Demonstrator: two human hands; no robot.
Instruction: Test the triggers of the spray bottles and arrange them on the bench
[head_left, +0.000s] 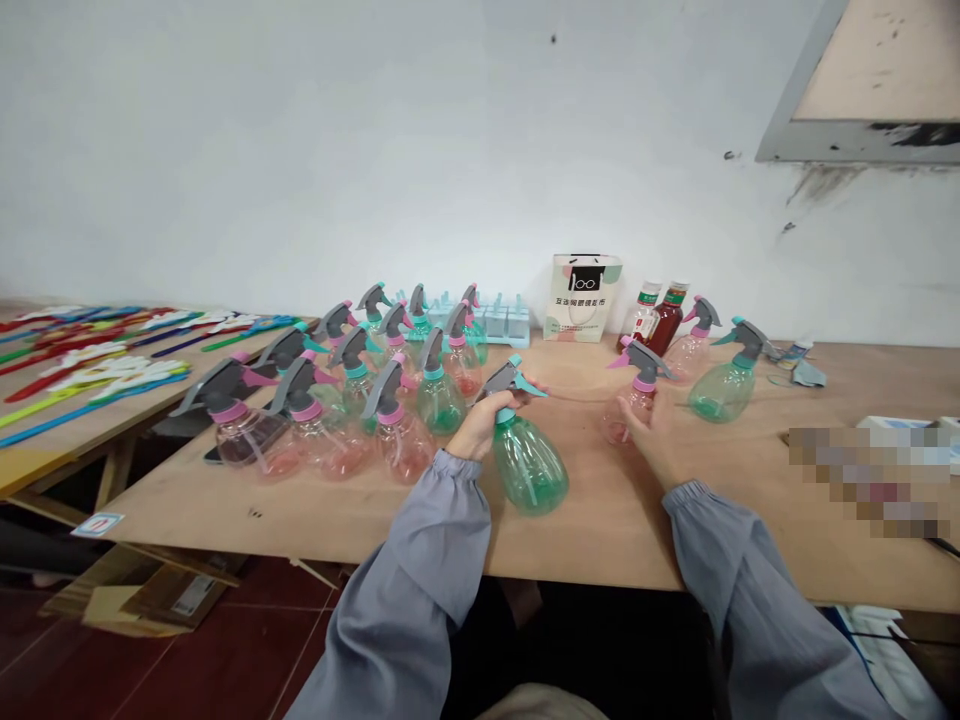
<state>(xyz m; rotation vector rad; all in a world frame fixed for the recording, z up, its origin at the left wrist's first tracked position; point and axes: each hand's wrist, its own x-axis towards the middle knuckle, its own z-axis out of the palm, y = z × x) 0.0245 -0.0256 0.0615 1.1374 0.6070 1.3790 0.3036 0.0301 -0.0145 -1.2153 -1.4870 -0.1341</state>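
My left hand (480, 428) is wrapped round the neck of a green spray bottle (531, 468), which has a grey head and a teal trigger. The bottle is tilted, its base toward me. Farther right, my right hand (651, 425) is closed on the side of a pink spray bottle (619, 420) with a pink collar. Behind that one are another pink spray bottle (688, 355) and a green spray bottle (724, 390). To the left of my left hand, several pink and green spray bottles (397, 435) are grouped upright.
At the wall are a pale blue rack (506, 318), a paper bag (581, 300) and two labelled bottles (670, 318). A dark phone (259, 440) lies behind the leftmost bottle. Colourful hand-shaped plastic pieces (127, 375) cover the left table. A crumpled cloth (808, 374) lies right.
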